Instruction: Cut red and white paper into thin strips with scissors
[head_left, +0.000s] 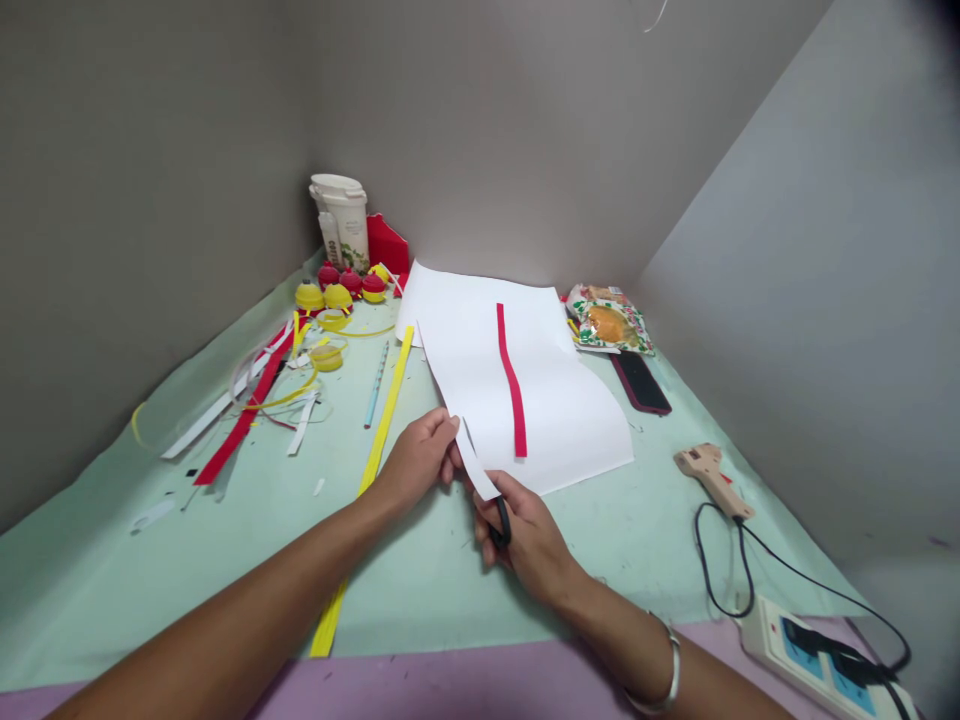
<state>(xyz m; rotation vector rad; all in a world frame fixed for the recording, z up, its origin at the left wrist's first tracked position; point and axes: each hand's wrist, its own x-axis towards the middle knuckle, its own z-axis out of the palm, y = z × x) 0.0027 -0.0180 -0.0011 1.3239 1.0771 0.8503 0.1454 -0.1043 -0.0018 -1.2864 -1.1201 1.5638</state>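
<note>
The work goes on in a corner where two plain grey walls meet, on a pale green mat (187, 560) with a purple border along the near edge. Taking the hands as the centre, scraps of red, white and yellow paper lie scattered at ten o'clock. Past them, at eleven o'clock, is a row of red and yellow balls (341, 290), with stacked paper cups (345, 220) against the wall. A long yellow strip (382, 420) runs from seven up to twelve. At two o'clock are a snack packet (611, 325) and a dark phone (641, 382), at three a glue gun (709, 472), and at four a power strip (810, 650). Both forearms reach in from the near edge. The left hand (420, 458) lies knuckles-up, its fingers drawn together and pinching the upper end of a narrow white strip (476, 462). The right hand (529, 535), with a metal bangle (667, 680) on its wrist, has its fingers curled through the black handle of the scissors (501, 522) and closed on it. The blades are hidden under the paper. The white strip stands up slightly along the near left edge of the white sheet (570, 410), between the two hands. The sheet spreads towards one o'clock, flat but gently curling, with a red strip (511, 380) lying lengthwise on it.
</note>
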